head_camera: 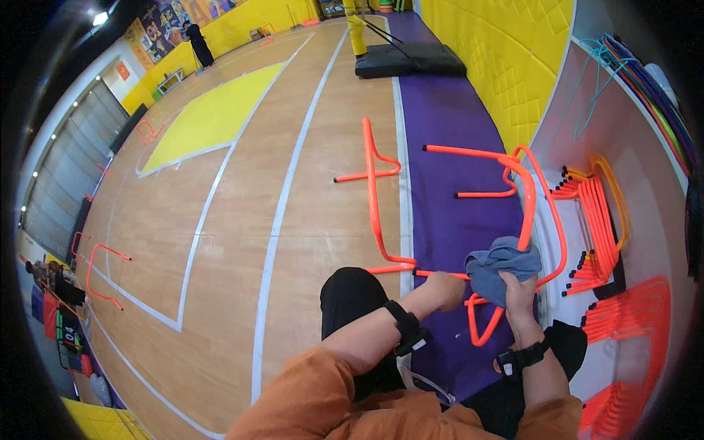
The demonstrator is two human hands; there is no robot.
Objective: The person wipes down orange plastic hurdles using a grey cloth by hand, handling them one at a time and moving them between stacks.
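Observation:
My left hand [446,291] is closed around the foot tube of an orange training hurdle [529,203], by its black-capped end. A blue-grey cloth [498,269] is wrapped over the hurdle's tube, and my right hand [520,294] grips it with the thumb on top. The cloth hides part of the tube beneath. Behind it, beside the wall, another orange hurdle [556,231] partly overlaps the first. To the left, one more orange hurdle [374,203] stands on the wood-look floor near the purple strip.
Stacked orange hurdles [597,220] fill a white shelf [555,297] on the right, with further stacks [643,313] below. Coloured hoops [654,99] hang above. A padded stand base [410,59] sits ahead. Other hurdles [99,269] and a person [198,45] are across the court.

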